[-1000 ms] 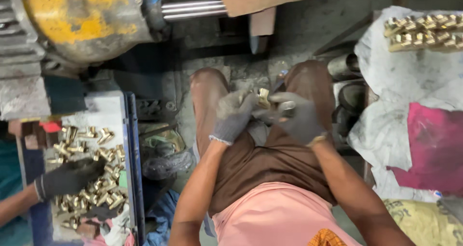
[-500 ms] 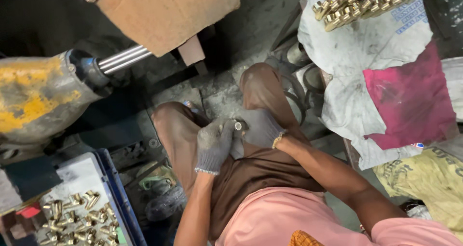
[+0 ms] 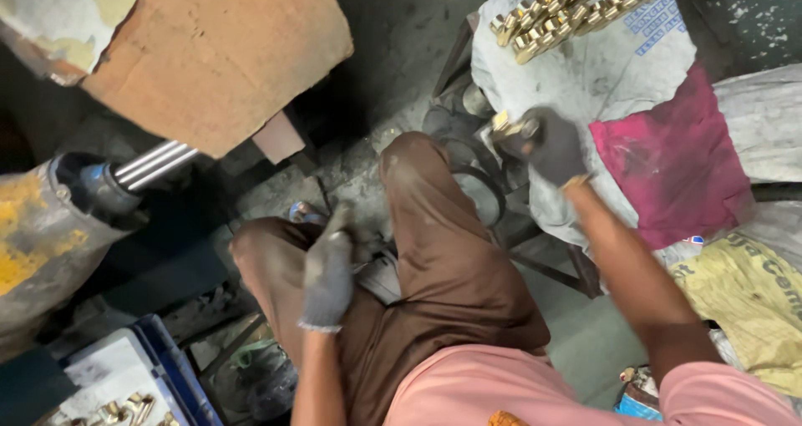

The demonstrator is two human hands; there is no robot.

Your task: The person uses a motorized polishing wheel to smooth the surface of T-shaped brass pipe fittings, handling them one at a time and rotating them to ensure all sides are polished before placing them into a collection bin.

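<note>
Right of centre in the upper frame, small brass fittings (image 3: 507,125) are pinched in the gloved right hand (image 3: 551,146); hard, dense and slick, best gripped across their sides. The gloved left hand (image 3: 327,271) rests loosely curled, empty, lower centre.

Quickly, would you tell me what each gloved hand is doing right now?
Left hand: resting between the knees; cannot tell whether it grips anything.
Right hand: closed on a small brass fitting, reached toward the white cloth.

Shiny brass fittings (image 3: 576,4) lie on matt, grimy white cloth (image 3: 585,75).
</note>
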